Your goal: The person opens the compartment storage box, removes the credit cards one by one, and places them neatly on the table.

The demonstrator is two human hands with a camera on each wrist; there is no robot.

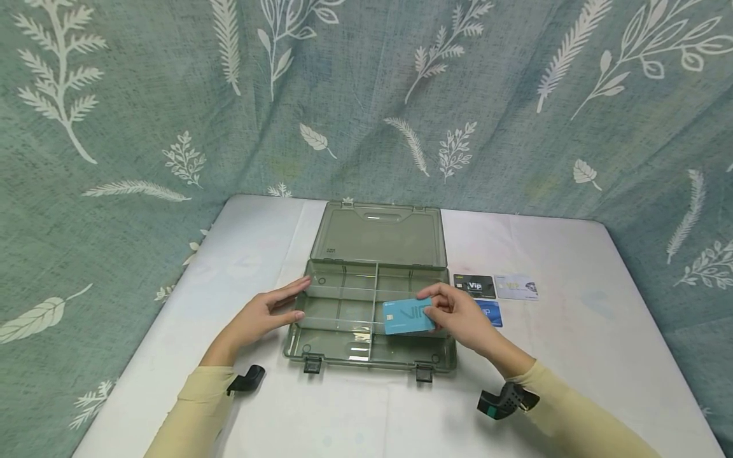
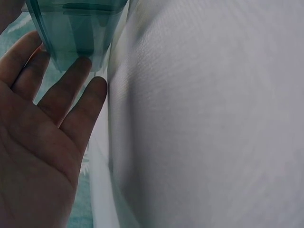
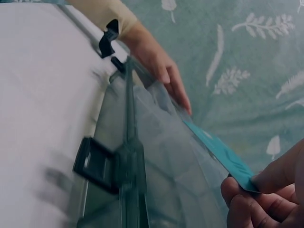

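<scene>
A light-blue VIP card (image 1: 405, 317) is pinched by its right end between the thumb and fingers of my right hand (image 1: 455, 315). It hovers over the right half of an open, grey-green see-through compartment box (image 1: 338, 340). In the right wrist view the card (image 3: 223, 152) slants above the box wall, gripped at its near corner. My left hand (image 1: 268, 313) rests against the box's left side with fingers extended. Seen from the left wrist, its fingers (image 2: 71, 92) are straight and spread by the box's side (image 2: 76, 28).
The lid (image 1: 380, 235) lies folded back behind the box. To the right lie a black VIP card (image 1: 475, 286), a silver-white one (image 1: 516, 287) and a blue one (image 1: 490, 313), partly hidden by my right hand. Two latches (image 1: 312, 364) hang at the front edge. A white cloth (image 1: 321, 420) covers the table.
</scene>
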